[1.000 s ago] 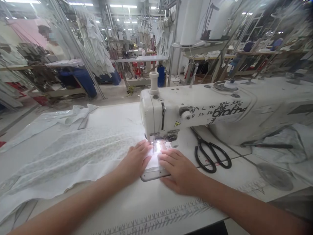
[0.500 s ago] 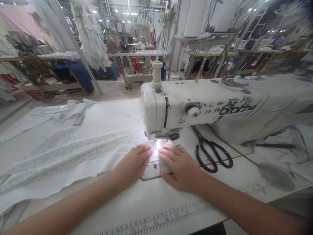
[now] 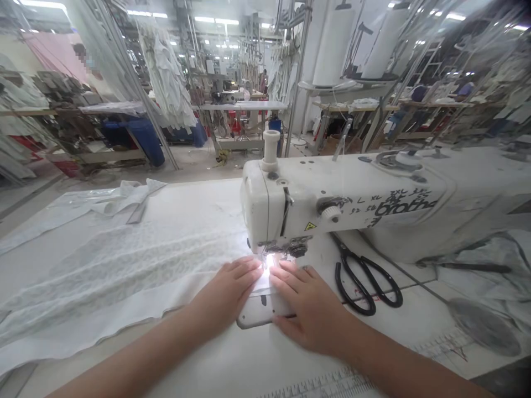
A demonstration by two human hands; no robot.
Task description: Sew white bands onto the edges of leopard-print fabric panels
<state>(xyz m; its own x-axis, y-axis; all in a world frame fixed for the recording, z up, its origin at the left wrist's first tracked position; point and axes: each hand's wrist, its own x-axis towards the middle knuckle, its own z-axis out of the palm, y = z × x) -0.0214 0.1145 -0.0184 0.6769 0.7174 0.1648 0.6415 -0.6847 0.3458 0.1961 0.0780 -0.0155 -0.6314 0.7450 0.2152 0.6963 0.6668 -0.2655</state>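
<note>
A white sewing machine (image 3: 357, 182) stands before me, its lamp shining on the needle area. White patterned fabric (image 3: 120, 260) stretches from the left up to the presser foot. My left hand (image 3: 228, 290) lies flat on this cloth just left of the needle, fingers extended. To the right of the needle, my right hand (image 3: 313, 307) rests with fingers stretched toward the foot and the thumb over the metal plate. Both hands press the cloth's edge rather than grip it. The glare hides the needle tip and stitches.
Black-handled scissors (image 3: 367, 282) lie right of my right hand, under the machine arm. A printed ruler scale (image 3: 327, 381) runs along the table's front. Farther right are a flat round grey piece (image 3: 483, 326) and crumpled cloth (image 3: 489, 276). Thread cones (image 3: 334, 50) stand behind.
The view has tilted up slightly, so everything sits lower in the picture. My hands stay flat beside the needle, and the fabric shows no clear shift.
</note>
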